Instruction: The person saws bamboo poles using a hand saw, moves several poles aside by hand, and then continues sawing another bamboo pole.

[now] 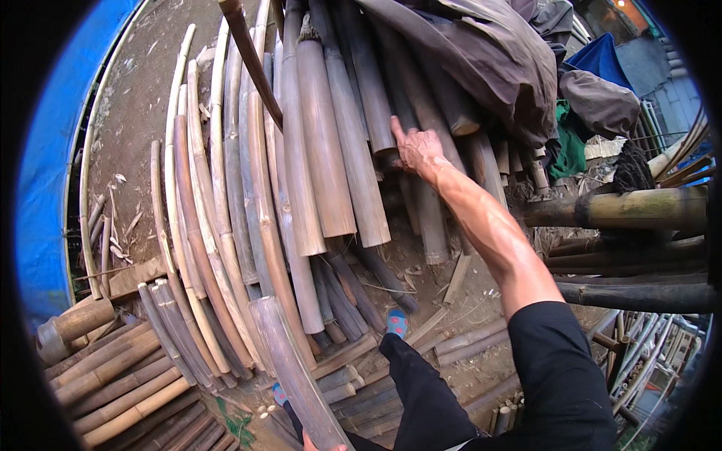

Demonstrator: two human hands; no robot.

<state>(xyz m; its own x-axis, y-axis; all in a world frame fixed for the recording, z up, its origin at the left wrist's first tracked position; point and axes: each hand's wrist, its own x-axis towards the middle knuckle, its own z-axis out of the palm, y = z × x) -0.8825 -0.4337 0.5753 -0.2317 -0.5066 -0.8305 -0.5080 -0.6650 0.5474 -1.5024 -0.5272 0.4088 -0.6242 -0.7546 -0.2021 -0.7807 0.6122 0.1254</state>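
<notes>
My right hand (419, 150) is at the cut end of a dark bamboo pole (367, 90) in the stack ahead. One finger stretches up along the pole's side; the others are bent close by its rim and partly hidden. At the lower edge, my left hand (309, 443) is wrapped round a wide split bamboo piece (295, 368), mostly out of the picture. That piece slants upward in front of my leg. Several thick brown bamboo poles (325, 143) lie side by side left of my right hand, their cut ends toward me.
Long, thin pale bamboo strips (218, 150) lie to the left, beside a blue tarp (45, 173). A grey-brown cloth (496, 68) covers poles at the far right. Thick poles (624, 210) jut in from the right. Shorter bamboo pieces (120, 368) are stacked at the lower left.
</notes>
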